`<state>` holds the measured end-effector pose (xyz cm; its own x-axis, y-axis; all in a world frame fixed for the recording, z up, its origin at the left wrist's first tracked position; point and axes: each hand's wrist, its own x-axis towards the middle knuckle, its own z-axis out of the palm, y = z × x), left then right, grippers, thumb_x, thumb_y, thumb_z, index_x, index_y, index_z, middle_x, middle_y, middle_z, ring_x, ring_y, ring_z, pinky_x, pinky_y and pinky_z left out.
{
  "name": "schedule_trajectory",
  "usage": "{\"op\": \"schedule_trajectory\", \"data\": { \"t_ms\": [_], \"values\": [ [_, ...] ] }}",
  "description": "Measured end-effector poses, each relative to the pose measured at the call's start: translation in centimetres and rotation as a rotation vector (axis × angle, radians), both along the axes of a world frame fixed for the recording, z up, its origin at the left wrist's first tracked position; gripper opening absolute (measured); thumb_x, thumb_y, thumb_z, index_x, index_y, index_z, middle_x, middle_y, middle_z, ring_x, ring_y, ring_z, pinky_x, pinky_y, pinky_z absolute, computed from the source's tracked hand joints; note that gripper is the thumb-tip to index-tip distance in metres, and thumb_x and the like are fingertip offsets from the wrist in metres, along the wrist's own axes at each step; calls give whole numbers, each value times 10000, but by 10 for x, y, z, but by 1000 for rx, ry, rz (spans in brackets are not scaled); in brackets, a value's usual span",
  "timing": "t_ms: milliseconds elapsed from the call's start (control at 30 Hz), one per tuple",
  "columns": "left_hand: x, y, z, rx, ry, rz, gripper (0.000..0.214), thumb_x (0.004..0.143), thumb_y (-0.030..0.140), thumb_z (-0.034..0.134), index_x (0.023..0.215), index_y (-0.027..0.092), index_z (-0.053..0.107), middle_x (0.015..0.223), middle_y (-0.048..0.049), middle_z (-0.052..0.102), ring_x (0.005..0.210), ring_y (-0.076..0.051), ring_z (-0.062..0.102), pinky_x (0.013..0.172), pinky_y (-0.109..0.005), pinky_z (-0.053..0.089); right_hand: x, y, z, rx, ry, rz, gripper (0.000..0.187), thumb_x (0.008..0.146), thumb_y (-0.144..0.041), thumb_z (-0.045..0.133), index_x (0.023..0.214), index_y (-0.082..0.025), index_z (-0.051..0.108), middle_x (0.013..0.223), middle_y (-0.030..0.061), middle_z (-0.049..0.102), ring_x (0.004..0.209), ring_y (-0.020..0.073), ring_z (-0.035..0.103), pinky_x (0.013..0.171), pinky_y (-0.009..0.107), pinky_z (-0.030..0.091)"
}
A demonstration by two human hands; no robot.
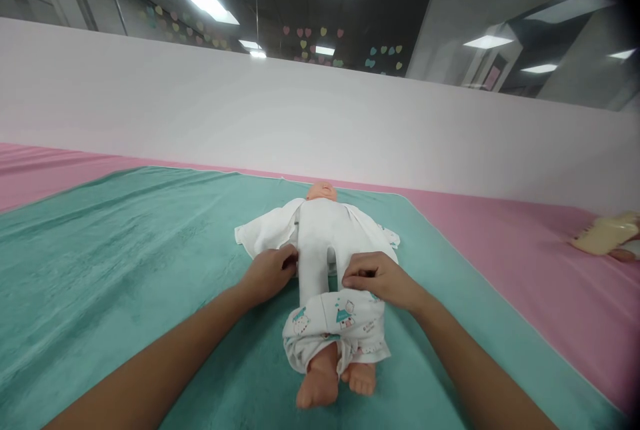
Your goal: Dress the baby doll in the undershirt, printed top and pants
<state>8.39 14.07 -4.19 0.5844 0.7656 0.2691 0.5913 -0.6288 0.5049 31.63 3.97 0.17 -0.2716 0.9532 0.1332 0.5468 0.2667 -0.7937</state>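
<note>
A baby doll (322, 191) lies on its back, head away from me, in a white garment (317, 230) with its sleeves spread out. White pants with a printed pattern (325, 313) are bunched around its lower legs, and the bare feet (319, 382) stick out toward me. My left hand (271, 275) is closed, its curled fingertips against the white garment at the doll's left-hand side in view. With fingers pinched, my right hand (383, 277) rests over the other leg, at the top edge of the printed pants. What lies between the fingers of either hand is hidden.
A green cloth (150, 257) with some wrinkles lies under the doll, over a pink surface (505, 243). Behind stands a low white wall (300, 123) with dark glass above it. At the far right edge is a pale yellow object (603, 233), partly cut off.
</note>
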Motion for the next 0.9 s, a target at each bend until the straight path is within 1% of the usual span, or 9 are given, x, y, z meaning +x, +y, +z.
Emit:
{"op": "schedule_trajectory", "data": {
  "t_ms": [100,200,300,400,500,567,667,767,900],
  "values": [
    [0,1,1,-81,-16,-30,94,743,154,436,739,206,515,635,20,582,606,-143,508,544,-241,299,-4,-6,10,-68,-64,170,164,763,-303,568,781,-237,717,797,17,651,713,164,571,601,260,439],
    [-1,0,3,-107,-41,-59,102,741,158,433,732,204,523,619,30,569,595,-135,493,544,-240,302,-5,-12,17,-181,-100,257,178,739,-300,597,860,-255,720,814,1,666,705,151,575,594,239,436],
    [-2,-3,6,-75,-82,-33,115,748,168,431,751,200,542,594,36,541,581,-126,472,554,-240,313,-3,-16,23,-252,-144,312,223,701,-314,645,905,-260,714,838,-6,665,706,138,563,586,218,419],
    [-1,-8,9,-75,-175,-20,132,776,194,422,797,200,552,565,45,506,556,-116,453,554,-238,333,0,-19,27,-234,-214,347,262,668,-319,671,921,-263,710,845,-6,654,695,131,544,570,210,399],
    [3,-18,13,-123,-236,-72,163,793,220,430,841,199,584,653,22,568,595,-118,487,573,-241,378,5,-21,29,-235,-252,361,281,645,-311,679,920,-261,704,812,-10,638,648,118,516,533,203,376],
    [6,-26,17,-112,-247,-148,180,800,229,440,844,200,613,750,-9,607,680,-136,520,630,-258,412,6,-22,28,-240,-256,330,244,630,-296,685,868,-246,698,743,-22,606,610,106,482,506,198,353],
    [11,-38,21,-14,-258,-305,196,829,253,450,843,207,639,798,-39,613,803,-173,522,741,-299,421,4,-20,23,-186,-228,247,134,664,-291,652,776,-218,656,689,-32,545,588,96,439,500,201,334],
    [17,-47,24,43,-239,-450,222,859,312,468,785,212,651,801,-43,619,836,-184,513,805,-319,392,-3,-15,14,-39,-188,106,73,724,-264,582,768,-209,601,701,-30,511,611,101,427,535,214,345],
    [22,-52,27,-30,-202,-527,258,871,338,460,722,208,627,835,-32,633,891,-188,515,852,-323,351,-10,-7,0,262,-215,-123,84,751,-171,489,762,-216,559,692,-26,491,607,107,423,557,233,343]
  ]
}}
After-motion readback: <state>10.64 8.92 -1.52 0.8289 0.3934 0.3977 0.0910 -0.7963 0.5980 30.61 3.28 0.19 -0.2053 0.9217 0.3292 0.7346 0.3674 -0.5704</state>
